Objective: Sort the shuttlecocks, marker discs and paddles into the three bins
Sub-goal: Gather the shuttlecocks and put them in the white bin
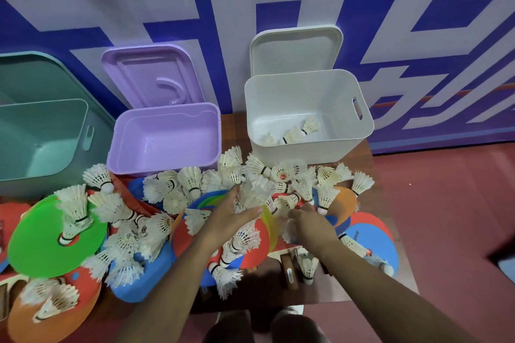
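Several white feather shuttlecocks lie heaped over coloured marker discs and paddles on a low wooden table point(359, 285). My left hand point(227, 216) holds a blurred shuttlecock point(255, 191) between thumb and fingers above the pile's middle. My right hand point(309, 221) reaches into the feathers to the right, fingers curled down onto a shuttlecock point(288, 203). A big green disc point(36, 239) lies at the left, a blue-faced paddle point(373, 242) at the right. Three shuttlecocks point(295, 133) lie in the white bin point(306, 108). The purple bin point(167, 138) and the teal bin point(39, 136) hold nothing.
Each bin's lid leans against the blue-and-white wall behind it. Red floor lies to the right of the table. My shoes point(267, 323) show below the table's front edge. An orange disc point(53, 309) with shuttlecocks on it hangs at the front left corner.
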The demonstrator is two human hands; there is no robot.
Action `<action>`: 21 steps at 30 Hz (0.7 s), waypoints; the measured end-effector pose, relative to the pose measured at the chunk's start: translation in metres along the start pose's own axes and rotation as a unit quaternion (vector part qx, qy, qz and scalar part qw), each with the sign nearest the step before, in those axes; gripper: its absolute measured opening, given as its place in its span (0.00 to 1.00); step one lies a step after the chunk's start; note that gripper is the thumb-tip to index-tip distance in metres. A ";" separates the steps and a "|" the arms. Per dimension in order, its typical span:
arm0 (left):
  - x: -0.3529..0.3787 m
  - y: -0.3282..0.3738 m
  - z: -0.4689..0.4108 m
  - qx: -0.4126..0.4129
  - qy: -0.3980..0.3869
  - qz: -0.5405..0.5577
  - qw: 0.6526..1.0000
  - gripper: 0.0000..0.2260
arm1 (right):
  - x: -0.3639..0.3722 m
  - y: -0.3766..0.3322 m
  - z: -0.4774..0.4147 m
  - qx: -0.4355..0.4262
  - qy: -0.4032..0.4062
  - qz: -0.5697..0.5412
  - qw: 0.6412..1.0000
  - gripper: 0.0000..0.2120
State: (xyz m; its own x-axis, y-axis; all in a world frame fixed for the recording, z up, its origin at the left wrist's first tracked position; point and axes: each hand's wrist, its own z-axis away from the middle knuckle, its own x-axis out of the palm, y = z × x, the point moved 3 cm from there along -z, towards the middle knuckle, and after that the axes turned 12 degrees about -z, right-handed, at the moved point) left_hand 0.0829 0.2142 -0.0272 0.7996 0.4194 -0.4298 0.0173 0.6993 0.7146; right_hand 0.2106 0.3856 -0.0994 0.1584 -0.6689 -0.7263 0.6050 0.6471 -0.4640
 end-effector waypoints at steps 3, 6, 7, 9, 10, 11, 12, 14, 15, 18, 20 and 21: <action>-0.003 0.009 -0.001 0.010 -0.004 -0.008 1.000 0.26 | -0.024 -0.003 0.001 -0.016 0.042 -0.058 0.997 0.18; -0.010 0.019 -0.004 0.033 0.000 -0.032 0.999 0.28 | -0.073 -0.008 0.020 -0.004 0.115 -0.259 0.959 0.13; -0.012 0.023 -0.007 0.038 0.001 -0.039 0.998 0.27 | -0.090 -0.011 0.027 -0.002 0.124 -0.360 0.925 0.12; -0.016 0.033 -0.013 0.058 0.004 -0.054 0.997 0.27 | -0.120 -0.021 0.035 -0.009 0.111 -0.564 0.818 0.13; -0.019 0.040 -0.017 0.069 0.006 -0.064 0.996 0.28 | -0.133 -0.026 0.035 -0.017 0.096 -0.650 0.754 0.13; -0.021 0.047 -0.022 0.079 0.008 -0.077 0.994 0.28 | -0.144 -0.032 0.033 -0.022 0.078 -0.711 0.698 0.13; -0.024 0.056 -0.027 0.095 0.009 -0.088 0.992 0.27 | -0.154 -0.036 0.030 -0.027 0.056 -0.746 0.663 0.13; -0.029 0.071 -0.040 0.127 -0.001 -0.113 0.986 0.27 | -0.169 -0.047 0.022 -0.039 0.011 -0.761 0.648 0.15; -0.031 0.079 -0.045 0.136 -0.004 -0.130 0.982 0.29 | -0.175 -0.050 0.017 -0.037 -0.001 -0.752 0.658 0.16; -0.039 0.101 -0.060 0.162 0.007 -0.171 0.972 0.32 | -0.189 -0.053 0.003 -0.033 -0.001 -0.734 0.678 0.21; -0.046 0.112 -0.067 0.168 0.026 -0.192 0.966 0.32 | -0.198 -0.053 -0.005 -0.046 0.001 -0.724 0.689 0.21; -0.049 0.115 -0.071 0.172 0.037 -0.199 0.964 0.32 | -0.203 -0.053 -0.008 -0.053 -0.004 -0.720 0.692 0.20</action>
State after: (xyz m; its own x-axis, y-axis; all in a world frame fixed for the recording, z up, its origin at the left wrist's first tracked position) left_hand 0.0029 0.3146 0.0368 0.6441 0.2060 -0.7367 0.5219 0.5857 0.6201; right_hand 0.1400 0.4900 0.0680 -0.5443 -0.6498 0.5306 0.0793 -0.6695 -0.7386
